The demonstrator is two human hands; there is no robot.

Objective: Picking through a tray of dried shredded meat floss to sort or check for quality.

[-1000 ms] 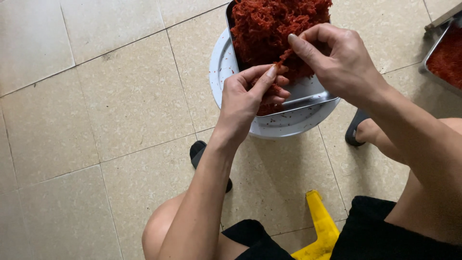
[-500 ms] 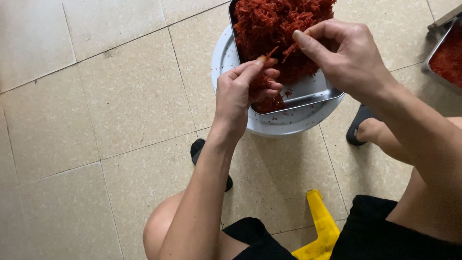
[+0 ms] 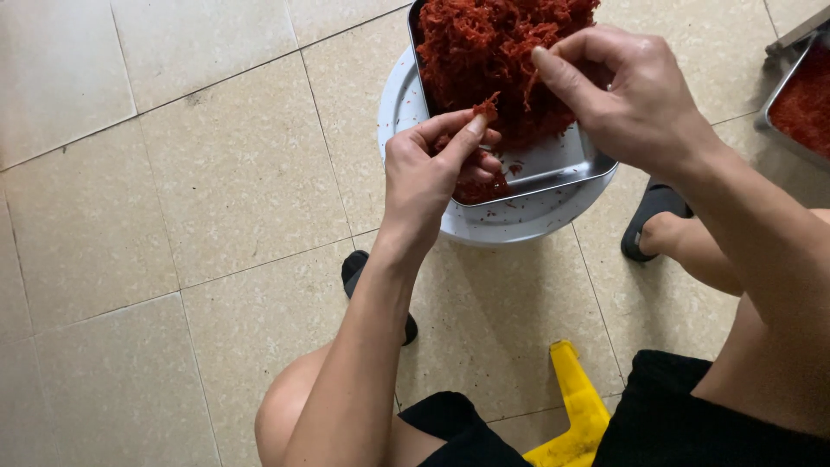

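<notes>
Floor: pale beige tiles [image 3: 216, 173] with dark grout lines, seen from above; the person sits low over it, bare knees apart.
Stool: a round white stool [image 3: 510, 227] stands on the tiles in front of the person and carries the tray.
Tray: a shallow metal tray [image 3: 553, 164] rests on the stool, its near right corner reaching the stool's rim.
Shreds: a tall heap of red shreds [image 3: 493, 43] fills the far part of the tray; loose crumbs lie on the bare near strip and on the stool's rim.
Left hand: the left hand [image 3: 428, 173] is over the tray's near left corner, thumb and forefinger pinched together on a small tuft [image 3: 487, 106] of shreds, with the other fingers curled over more red shreds in the palm.
Right hand: the right hand [image 3: 627, 91] is at the right side of the heap, fingers bent and drawn together, the thumb pressed into the shreds; whether it grips a strand cannot be told.
Hands: close together but not touching, the tuft between them.
Second tray: another metal tray [image 3: 800, 99] with red contents lies at the right edge of the view, well apart from the stool.
Sandals: one black sandal [image 3: 648, 216] right of the stool, one [image 3: 356, 268] under the left forearm.
Seat: a yellow plastic piece [image 3: 575, 411] shows between the black shorts [image 3: 692, 415].
</notes>
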